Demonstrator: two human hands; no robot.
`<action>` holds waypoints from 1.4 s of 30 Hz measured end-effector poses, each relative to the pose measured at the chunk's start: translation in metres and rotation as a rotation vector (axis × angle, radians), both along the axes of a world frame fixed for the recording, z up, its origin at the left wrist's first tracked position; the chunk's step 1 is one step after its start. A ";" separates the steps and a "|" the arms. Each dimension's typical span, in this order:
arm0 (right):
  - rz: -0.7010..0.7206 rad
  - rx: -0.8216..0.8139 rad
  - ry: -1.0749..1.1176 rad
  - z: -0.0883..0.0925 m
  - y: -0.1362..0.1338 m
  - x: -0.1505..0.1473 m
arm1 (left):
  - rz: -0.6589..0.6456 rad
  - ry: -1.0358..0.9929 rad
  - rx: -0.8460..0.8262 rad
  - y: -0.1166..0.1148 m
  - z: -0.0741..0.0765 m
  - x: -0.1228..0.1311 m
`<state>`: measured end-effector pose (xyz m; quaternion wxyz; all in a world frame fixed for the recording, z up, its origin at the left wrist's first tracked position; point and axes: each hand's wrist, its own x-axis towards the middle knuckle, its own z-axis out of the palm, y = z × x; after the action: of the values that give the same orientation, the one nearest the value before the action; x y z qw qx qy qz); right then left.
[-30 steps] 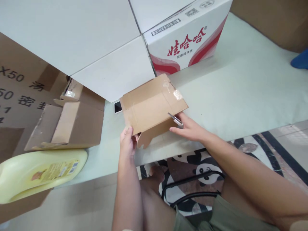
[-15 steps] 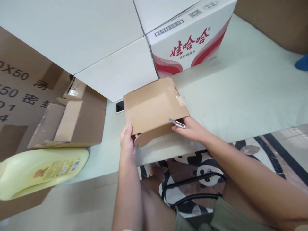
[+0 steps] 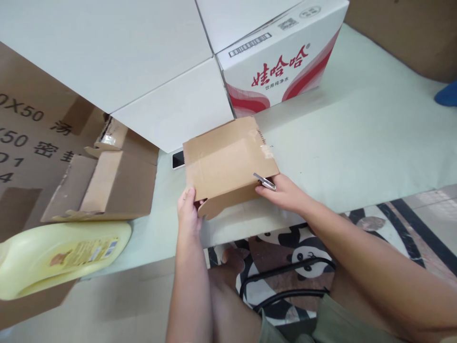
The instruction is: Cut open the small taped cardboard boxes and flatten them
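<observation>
A brown cardboard box [image 3: 228,157] with a loose front flap is held between my two hands, low over the table's near side. My left hand [image 3: 188,209] grips its near left corner, the thumb on top and the other fingers partly hidden beneath. At the near right corner my right hand [image 3: 282,190] is closed on the box edge, its fingertips hidden under the cardboard. Between that hand's thumb and fingers sits a small silver tool [image 3: 266,182], its thin flat end pointing left over the box; its exact kind is unclear.
White cartons [image 3: 174,105] and a red-and-white water carton [image 3: 282,71] stand behind. A phone [image 3: 178,160] lies partly behind the box. At left are an opened cardboard box [image 3: 128,186] and a pale yellow bottle [image 3: 67,255]. A blue object [image 3: 446,95] shows at far right.
The silver tool has tilted slightly in my right hand. The box and both hands stay almost where they were, still gripping.
</observation>
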<state>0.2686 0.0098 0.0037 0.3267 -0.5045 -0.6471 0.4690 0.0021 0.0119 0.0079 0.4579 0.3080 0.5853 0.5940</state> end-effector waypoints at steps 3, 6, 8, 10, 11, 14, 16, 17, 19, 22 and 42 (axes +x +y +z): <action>0.012 0.000 -0.012 0.002 0.000 0.000 | 0.008 0.003 0.002 0.000 0.001 0.001; 0.012 0.007 -0.013 0.003 0.000 0.000 | 0.011 -0.004 -0.010 0.001 0.000 0.001; 0.008 0.004 -0.011 0.003 0.000 0.000 | 0.006 -0.005 -0.011 0.001 -0.001 0.000; 0.003 0.009 -0.012 0.002 0.000 0.000 | -0.003 -0.001 -0.008 0.001 -0.003 -0.001; 0.001 0.013 -0.016 0.002 0.000 0.000 | -0.005 0.003 -0.006 0.001 -0.004 -0.001; 0.005 -0.001 -0.049 0.001 -0.001 -0.001 | -0.005 0.016 -0.005 0.001 -0.007 -0.003; 0.009 -0.017 -0.082 0.001 -0.001 -0.002 | -0.001 0.027 -0.005 0.001 -0.009 -0.003; 0.006 -0.020 -0.099 0.001 -0.002 -0.002 | 0.004 0.031 -0.006 0.001 -0.009 -0.003; -0.002 -0.018 -0.128 0.002 -0.002 -0.003 | 0.010 0.035 -0.009 0.001 -0.009 -0.002; -0.004 -0.021 -0.157 0.003 -0.003 -0.003 | 0.013 0.023 -0.028 0.001 -0.007 0.001; 0.011 -0.057 -0.211 0.007 -0.003 -0.003 | 0.040 0.003 -0.068 0.001 -0.001 0.005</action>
<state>0.2652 0.0070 0.0102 0.2395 -0.5569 -0.6670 0.4332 0.0071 0.0134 0.0072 0.4554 0.2816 0.6117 0.5824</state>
